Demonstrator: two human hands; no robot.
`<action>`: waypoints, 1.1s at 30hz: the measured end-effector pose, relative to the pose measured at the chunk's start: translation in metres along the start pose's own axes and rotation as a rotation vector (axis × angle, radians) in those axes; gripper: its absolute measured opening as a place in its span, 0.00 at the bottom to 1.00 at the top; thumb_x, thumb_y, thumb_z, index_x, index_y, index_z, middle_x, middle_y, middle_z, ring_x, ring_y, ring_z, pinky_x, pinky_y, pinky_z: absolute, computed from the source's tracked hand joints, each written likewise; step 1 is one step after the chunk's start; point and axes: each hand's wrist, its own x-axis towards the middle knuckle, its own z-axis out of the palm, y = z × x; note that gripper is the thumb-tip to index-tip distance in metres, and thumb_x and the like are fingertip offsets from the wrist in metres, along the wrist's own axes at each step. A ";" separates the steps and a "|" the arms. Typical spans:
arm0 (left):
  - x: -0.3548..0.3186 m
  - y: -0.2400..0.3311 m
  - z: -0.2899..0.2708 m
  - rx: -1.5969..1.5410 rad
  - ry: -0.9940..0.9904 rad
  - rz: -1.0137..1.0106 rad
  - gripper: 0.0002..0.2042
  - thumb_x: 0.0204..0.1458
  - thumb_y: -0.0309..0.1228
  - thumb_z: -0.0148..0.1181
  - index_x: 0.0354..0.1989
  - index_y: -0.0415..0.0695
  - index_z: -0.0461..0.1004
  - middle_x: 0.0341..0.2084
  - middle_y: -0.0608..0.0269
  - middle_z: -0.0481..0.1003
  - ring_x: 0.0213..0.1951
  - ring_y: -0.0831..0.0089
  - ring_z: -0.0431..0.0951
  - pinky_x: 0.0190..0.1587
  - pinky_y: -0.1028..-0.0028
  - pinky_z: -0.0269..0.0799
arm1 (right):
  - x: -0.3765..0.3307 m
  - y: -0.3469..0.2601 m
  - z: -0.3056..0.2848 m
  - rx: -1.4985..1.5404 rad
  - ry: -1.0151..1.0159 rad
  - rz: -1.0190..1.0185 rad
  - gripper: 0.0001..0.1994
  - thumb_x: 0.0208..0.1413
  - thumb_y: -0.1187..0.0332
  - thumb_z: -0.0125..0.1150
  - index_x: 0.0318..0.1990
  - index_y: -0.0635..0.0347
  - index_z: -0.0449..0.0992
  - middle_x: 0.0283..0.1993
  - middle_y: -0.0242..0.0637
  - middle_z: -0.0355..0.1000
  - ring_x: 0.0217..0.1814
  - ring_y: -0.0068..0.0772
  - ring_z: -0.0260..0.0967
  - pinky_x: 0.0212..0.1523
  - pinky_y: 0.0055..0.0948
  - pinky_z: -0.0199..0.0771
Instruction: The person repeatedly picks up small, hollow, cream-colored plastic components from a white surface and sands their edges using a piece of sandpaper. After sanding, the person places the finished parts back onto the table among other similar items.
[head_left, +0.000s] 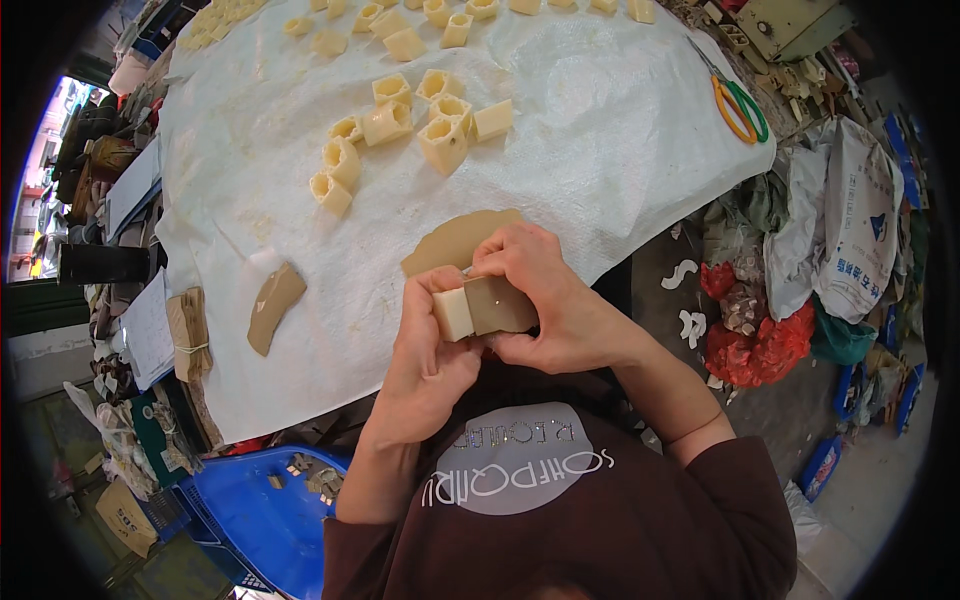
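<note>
In front of my chest, my left hand (425, 345) is closed on a small cream block (455, 315), fingers along its left side and thumb near the top. My right hand (555, 300) pinches a brown, smooth, sheet-like piece (500, 304) that lies against the block's right part. Whether the piece wraps all round the block is hidden by my fingers. Just beyond my hands a larger flat brown piece (455, 240) rests on the white sheet (570, 160). Left of them lies a curved brown strip (275, 310).
Several hollow cream pieces (388, 122) stand mid-table, with more along the far edge. Scissors (740, 108) with orange and green handles lie far right. A tied brown bundle (189, 335) is at the left edge; a blue tub (265, 510) sits lower left, red bags (765, 350) right.
</note>
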 end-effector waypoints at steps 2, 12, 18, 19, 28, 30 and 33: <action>0.001 0.000 -0.001 0.001 0.005 0.066 0.18 0.46 0.14 0.43 0.46 0.42 0.54 0.38 0.64 0.59 0.37 0.79 0.62 0.40 0.78 0.63 | 0.002 0.000 0.001 -0.035 0.058 -0.025 0.29 0.33 0.70 0.66 0.48 0.55 0.64 0.50 0.41 0.58 0.54 0.44 0.53 0.56 0.42 0.47; 0.002 -0.009 -0.019 0.306 0.243 0.485 0.10 0.44 0.18 0.61 0.36 0.38 0.70 0.40 0.54 0.71 0.42 0.72 0.70 0.43 0.77 0.66 | -0.037 -0.021 0.025 -0.249 0.184 -0.176 0.26 0.33 0.66 0.71 0.44 0.59 0.69 0.41 0.37 0.64 0.37 0.36 0.63 0.47 0.41 0.57; -0.005 -0.007 -0.013 0.022 0.096 0.342 0.09 0.42 0.16 0.62 0.33 0.37 0.71 0.40 0.50 0.72 0.44 0.67 0.72 0.47 0.71 0.68 | -0.017 -0.014 0.033 1.146 0.157 0.521 0.25 0.40 0.72 0.68 0.48 0.58 0.65 0.40 0.25 0.62 0.34 0.18 0.61 0.36 0.23 0.65; -0.005 -0.008 -0.013 0.049 0.105 0.347 0.09 0.42 0.16 0.62 0.33 0.37 0.71 0.40 0.50 0.72 0.43 0.67 0.72 0.46 0.71 0.69 | -0.016 -0.008 0.035 1.167 0.208 0.441 0.25 0.39 0.70 0.69 0.46 0.58 0.65 0.42 0.28 0.61 0.37 0.21 0.60 0.40 0.25 0.64; -0.013 -0.013 -0.021 0.106 0.044 0.308 0.09 0.37 0.17 0.66 0.28 0.37 0.73 0.36 0.53 0.73 0.39 0.69 0.74 0.40 0.74 0.72 | -0.015 -0.001 0.026 1.121 0.320 0.297 0.11 0.47 0.64 0.66 0.30 0.55 0.68 0.35 0.32 0.62 0.38 0.21 0.57 0.39 0.22 0.57; -0.013 -0.012 -0.022 0.114 0.013 0.312 0.09 0.36 0.18 0.67 0.28 0.38 0.74 0.36 0.53 0.73 0.39 0.69 0.74 0.39 0.74 0.71 | -0.017 -0.001 0.026 1.114 0.298 0.327 0.11 0.47 0.63 0.65 0.29 0.56 0.68 0.35 0.32 0.62 0.37 0.20 0.56 0.37 0.21 0.57; -0.010 -0.014 -0.022 0.126 -0.039 0.358 0.10 0.36 0.18 0.67 0.27 0.38 0.74 0.36 0.53 0.73 0.38 0.69 0.74 0.39 0.75 0.71 | -0.018 0.001 0.025 1.079 0.254 0.313 0.12 0.47 0.62 0.65 0.30 0.57 0.69 0.36 0.33 0.62 0.36 0.20 0.57 0.36 0.20 0.58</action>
